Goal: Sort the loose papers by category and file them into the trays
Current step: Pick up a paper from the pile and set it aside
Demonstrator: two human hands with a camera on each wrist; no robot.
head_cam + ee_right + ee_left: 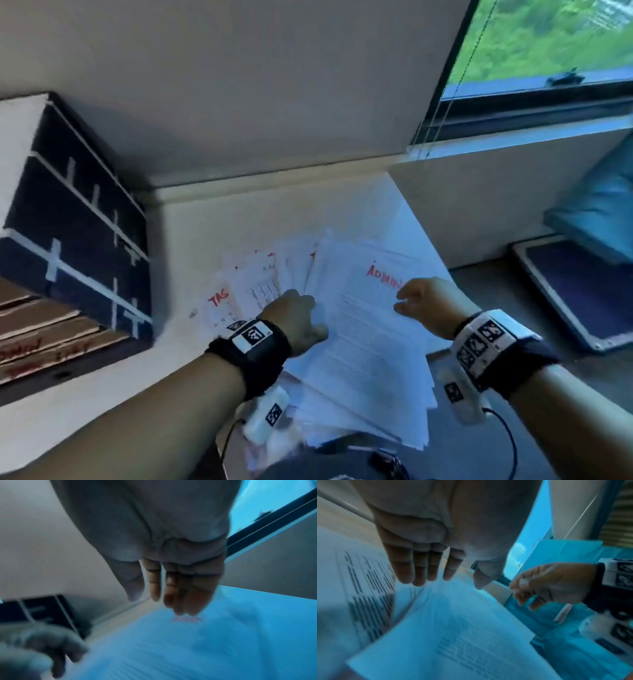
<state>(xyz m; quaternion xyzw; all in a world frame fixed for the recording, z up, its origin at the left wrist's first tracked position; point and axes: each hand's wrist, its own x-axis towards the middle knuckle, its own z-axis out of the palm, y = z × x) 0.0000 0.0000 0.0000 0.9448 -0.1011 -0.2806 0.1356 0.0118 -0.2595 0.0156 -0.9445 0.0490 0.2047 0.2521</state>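
Head view, fanned white papers [359,325], red headings

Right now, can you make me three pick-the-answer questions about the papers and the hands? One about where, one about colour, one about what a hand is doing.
1. Where is the black tray rack?
A. left of the papers
B. right of them
C. on top of them

2. What colour is the handwritten word on the top sheet?
A. green
B. red
C. black

3. What is the left hand doing?
A. waving in the air
B. holding a pen
C. reaching into the fanned papers

Answers: 1 A, it stands at the left edge. 2 B, the lettering is red. 3 C, its fingers lie among the sheets.
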